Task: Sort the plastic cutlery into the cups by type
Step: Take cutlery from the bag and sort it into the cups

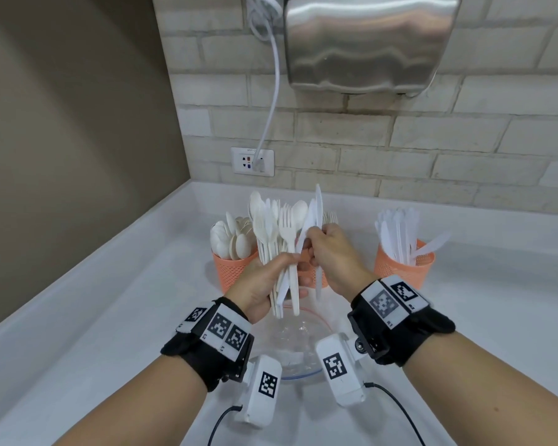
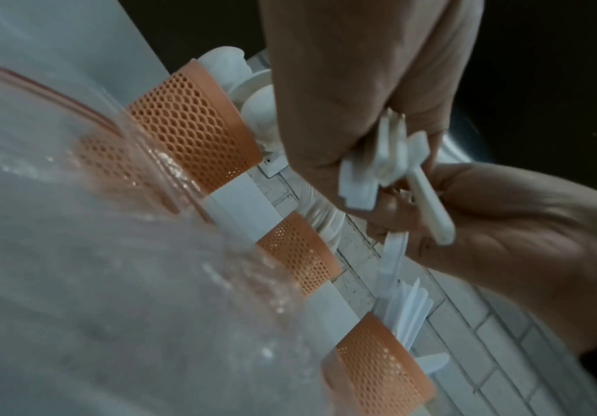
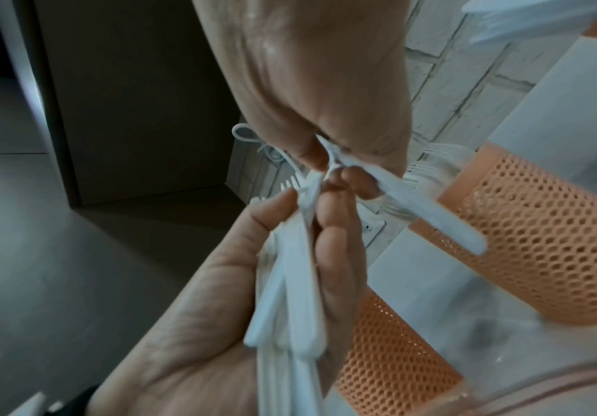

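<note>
My left hand (image 1: 284, 268) grips an upright bundle of mixed white cutlery (image 1: 277, 226), spoons, forks and knives together, over the counter in front of the cups. My right hand (image 1: 313, 246) pinches a white knife (image 1: 318, 204) at the bundle's right side; its handle (image 3: 439, 219) sticks out below my fingers. Three orange mesh cups stand in a row: the spoon cup (image 1: 236, 272) on the left, the fork cup (image 2: 296, 253) in the middle, mostly hidden behind my hands, and the knife cup (image 1: 403, 263) on the right.
A clear zip bag (image 1: 298, 342) lies on the white counter (image 1: 110, 300) under my wrists. Behind the cups are a brick wall with a socket (image 1: 252, 161), a cable and a steel hand dryer (image 1: 364, 43) overhead. A brown wall closes the left side.
</note>
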The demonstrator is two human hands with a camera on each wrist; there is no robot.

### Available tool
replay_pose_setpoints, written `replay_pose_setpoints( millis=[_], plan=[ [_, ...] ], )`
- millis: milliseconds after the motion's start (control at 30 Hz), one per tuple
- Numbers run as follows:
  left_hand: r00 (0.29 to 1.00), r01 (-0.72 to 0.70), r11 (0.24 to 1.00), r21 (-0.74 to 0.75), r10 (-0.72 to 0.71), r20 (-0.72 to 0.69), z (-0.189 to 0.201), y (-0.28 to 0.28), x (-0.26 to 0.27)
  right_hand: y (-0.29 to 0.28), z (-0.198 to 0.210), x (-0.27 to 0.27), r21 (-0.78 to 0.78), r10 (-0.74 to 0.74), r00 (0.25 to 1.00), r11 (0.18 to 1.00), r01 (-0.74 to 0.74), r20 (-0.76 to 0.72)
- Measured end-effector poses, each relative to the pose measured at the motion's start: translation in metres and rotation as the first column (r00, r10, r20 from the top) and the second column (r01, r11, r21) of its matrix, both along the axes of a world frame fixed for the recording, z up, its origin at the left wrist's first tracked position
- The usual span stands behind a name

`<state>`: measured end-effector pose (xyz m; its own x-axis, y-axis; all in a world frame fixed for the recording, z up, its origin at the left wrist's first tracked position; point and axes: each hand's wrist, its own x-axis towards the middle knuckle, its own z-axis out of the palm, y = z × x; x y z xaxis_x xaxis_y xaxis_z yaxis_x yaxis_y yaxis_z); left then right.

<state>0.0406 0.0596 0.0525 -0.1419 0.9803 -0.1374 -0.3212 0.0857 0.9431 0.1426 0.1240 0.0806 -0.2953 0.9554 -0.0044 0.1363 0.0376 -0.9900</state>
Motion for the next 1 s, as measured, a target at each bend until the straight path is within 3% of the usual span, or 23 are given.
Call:
replay_pose_setpoints(
  millis=[133, 200, 467, 700, 833, 900, 1000],
  plan=[
    [0.999, -0.006, 1.000, 0.018, 0.005, 0.054, 0.003, 0.000, -0.003, -0.001, 0.003, 0.000, -0.095, 0.113, 0.977, 0.987, -0.132, -0.181],
    [0.998, -0.008, 1.000, 0.025, 0.007, 0.061, 0.005, 0.000, -0.002, -0.004, 0.005, 0.000, -0.075, 0.157, 0.968, 0.982, -0.175, -0.198],
    [0.987, -0.064, 0.998, 0.027, 0.059, 0.148, 0.002, 0.006, -0.003, 0.004, 0.004, 0.002, -0.121, 0.065, 0.982, 0.989, -0.088, -0.179],
    [0.982, -0.116, 0.993, 0.029, 0.110, 0.154, 0.003, 0.009, -0.005, 0.009, 0.010, 0.007, -0.023, -0.076, 0.877, 0.997, 0.074, -0.474],
    [0.984, -0.113, 0.991, 0.071, 0.102, 0.147, 0.000, 0.008, -0.004, 0.007, 0.014, 0.007, 0.168, 0.086, 0.930, 0.986, -0.026, -0.357],
    [0.995, -0.085, 0.992, 0.096, 0.080, 0.055, 0.000, 0.006, -0.002, 0.002, 0.014, 0.004, 0.253, 0.167, 0.958, 0.962, -0.106, -0.235],
    [0.988, -0.028, 0.993, 0.110, 0.044, -0.145, 0.000, 0.002, 0.000, -0.001, 0.017, -0.002, 0.347, 0.175, 0.976, 0.930, -0.122, -0.126]
  ],
)
